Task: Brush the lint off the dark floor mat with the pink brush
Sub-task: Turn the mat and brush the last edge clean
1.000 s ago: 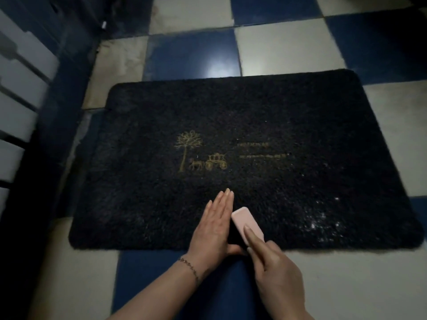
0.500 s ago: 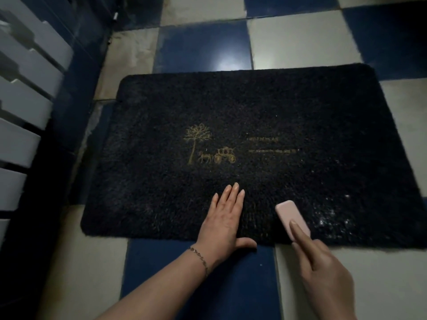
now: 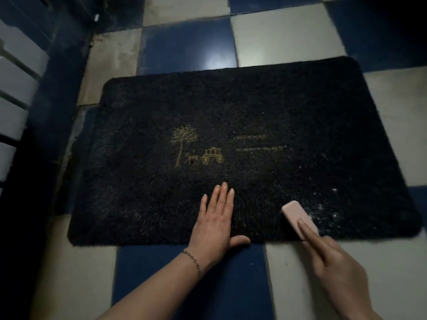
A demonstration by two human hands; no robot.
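Pinning the soft, floppy dark floor mat [image 3: 254, 112] flat on the tiled floor [image 3: 184, 273], the left hand [image 3: 215, 225] lies open-palmed near its front edge, while the right hand [image 3: 332, 266] grips the small, light, rigid pink brush [image 3: 298, 217] by its near end, beside the lint [image 3: 328, 211], index finger along the top

I see a checkered floor [image 3: 272, 40] of blue and cream tiles running from 12 to 6 o'clock. At 9 o'clock stands a white slatted panel [image 3: 13, 88] beside a dark blue wall [image 3: 57, 65].
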